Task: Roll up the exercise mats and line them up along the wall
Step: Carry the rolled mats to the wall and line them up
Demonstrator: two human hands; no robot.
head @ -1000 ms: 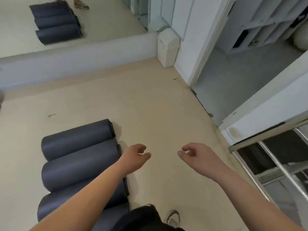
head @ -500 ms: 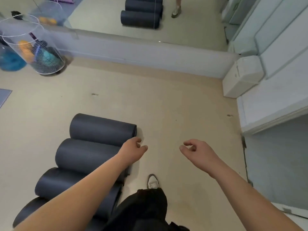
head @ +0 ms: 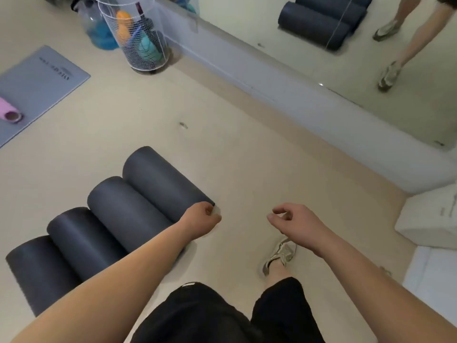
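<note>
Several dark grey rolled mats (head: pixel 118 214) lie side by side on the beige floor at my lower left. A flat lilac mat (head: pixel 37 87) is spread at the far left with a pink rolled mat (head: pixel 8 113) on it. My left hand (head: pixel 201 220) hovers by the near end of the farthest grey roll, fingers loosely curled, holding nothing. My right hand (head: pixel 294 219) hangs in the air to the right, fingers half curled and empty.
A mirror wall (head: pixel 321 58) with a pale base runs across the back and reflects the rolls and my legs. A white wire basket (head: pixel 141 35) of coloured items stands at the top left. A white box (head: pixel 430 219) sits at the right. My shoe (head: pixel 280 254) is below my right hand.
My view has swung to the left: the doorway and railing have left the frame, and the basket and lilac mat have come in. Both hands stay empty in front of me.
</note>
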